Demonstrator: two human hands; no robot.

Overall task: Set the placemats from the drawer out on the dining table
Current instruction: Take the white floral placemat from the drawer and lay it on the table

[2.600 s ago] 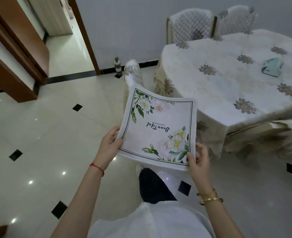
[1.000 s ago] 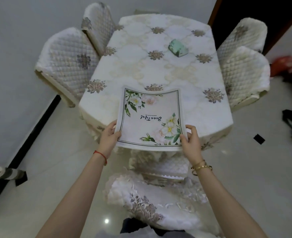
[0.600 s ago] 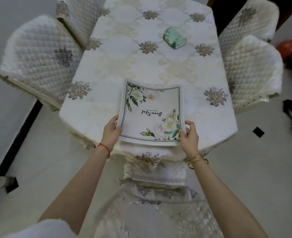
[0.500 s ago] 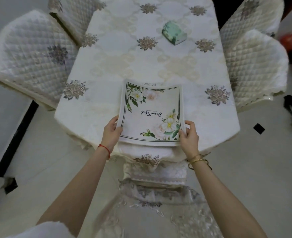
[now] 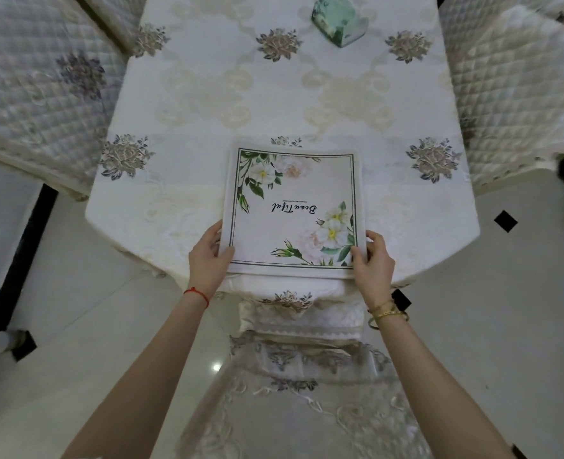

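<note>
A white placemat (image 5: 294, 210) with green borders, white flowers and upside-down script lies flat at the near end of the dining table (image 5: 174, 200), which wears a cream cloth with embroidered flowers. My left hand (image 5: 207, 256) grips the mat's near left corner, thumb on top. My right hand (image 5: 373, 260) grips the near right corner the same way. Whether more than one mat is in the stack I cannot tell.
A green tissue box (image 5: 338, 23) sits further up the table's middle. Quilted chairs stand at the left (image 5: 35, 104) and right (image 5: 512, 94). A lace-covered chair (image 5: 304, 376) is tucked under the near end, between me and the table.
I walked from the tiled floor up to the table's end carrying the mat in both hands. It has come down flat onto the cloth.
</note>
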